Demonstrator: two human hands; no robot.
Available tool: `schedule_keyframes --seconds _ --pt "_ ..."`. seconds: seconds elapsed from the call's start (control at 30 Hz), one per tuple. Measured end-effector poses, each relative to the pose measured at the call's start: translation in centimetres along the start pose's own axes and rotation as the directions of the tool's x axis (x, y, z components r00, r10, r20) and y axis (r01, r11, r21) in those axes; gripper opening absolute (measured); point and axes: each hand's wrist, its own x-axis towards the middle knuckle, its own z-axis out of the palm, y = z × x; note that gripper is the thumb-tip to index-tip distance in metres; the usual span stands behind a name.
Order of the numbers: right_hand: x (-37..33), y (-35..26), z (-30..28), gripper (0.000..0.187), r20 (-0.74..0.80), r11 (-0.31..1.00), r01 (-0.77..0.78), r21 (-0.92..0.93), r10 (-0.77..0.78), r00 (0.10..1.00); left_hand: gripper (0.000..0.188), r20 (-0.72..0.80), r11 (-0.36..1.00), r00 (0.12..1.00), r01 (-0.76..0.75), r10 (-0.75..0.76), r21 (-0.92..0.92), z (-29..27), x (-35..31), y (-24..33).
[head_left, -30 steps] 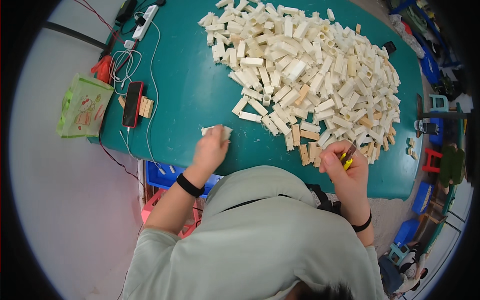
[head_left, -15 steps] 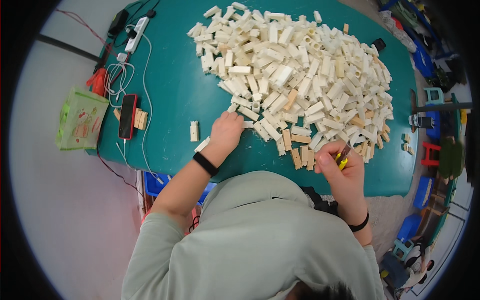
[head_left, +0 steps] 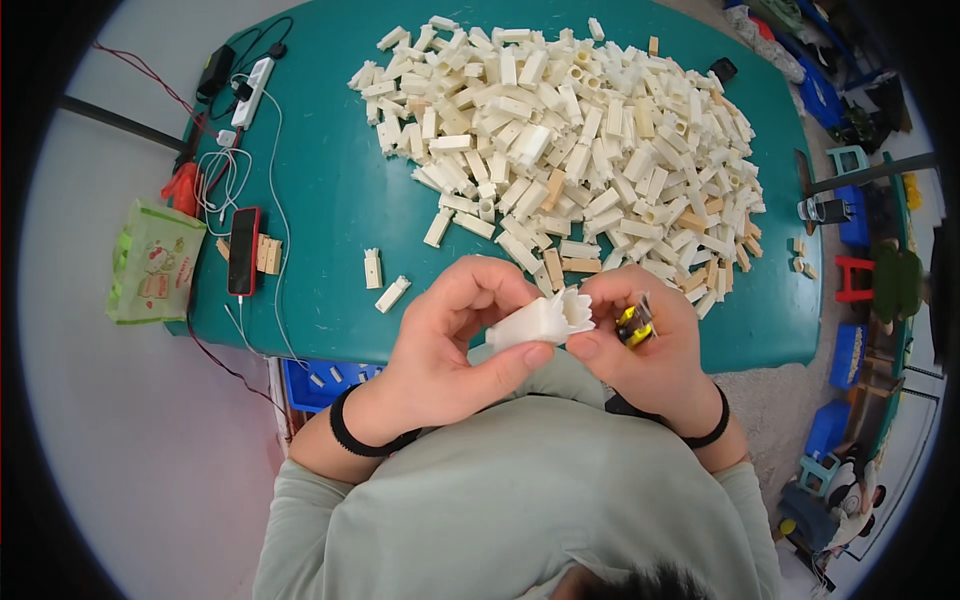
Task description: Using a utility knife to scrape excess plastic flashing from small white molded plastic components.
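My left hand (head_left: 435, 345) grips an off-white, square-sided hollow plastic piece (head_left: 528, 324) in front of my body, thumb below and fingers above. The piece lies tilted, its jagged toothed end pointing toward my right hand (head_left: 655, 360). That hand is closed round a small yellow-and-black hand tool (head_left: 634, 325); much of the tool is hidden in the palm, so its kind is unclear. My right thumb and fingertips are at the toothed end. Beyond both hands spreads a large heap of similar pieces (head_left: 540, 145), mostly off-white with some tan.
Two loose pieces, one upright (head_left: 373, 268) and one slanted (head_left: 393, 294), lie on the green table (head_left: 320, 200). Left of them are a red-edged phone (head_left: 243, 252), cables, a power strip (head_left: 253, 92) and a green-edged bag (head_left: 157, 262). A blue bin (head_left: 310, 388) sits below the table edge.
My left hand has come back from the heap's near edge to mid-body with a white piece. My right hand has moved left to meet it, still holding the tool.
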Motion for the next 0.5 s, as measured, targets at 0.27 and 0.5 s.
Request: schedule_keyframes --seconds 0.27,0.5 --pt "-0.7 -1.5 0.4 0.012 0.001 0.999 0.041 0.008 -0.041 0.999 0.027 0.098 0.990 0.995 0.042 -0.029 -0.133 0.4 -0.5 1.5" --pt "-0.5 -1.5 0.7 0.015 -0.050 0.993 0.108 -0.048 -0.111 0.993 0.030 -0.043 0.991 0.998 0.031 -0.037 -0.134 1.7 -0.4 1.8"
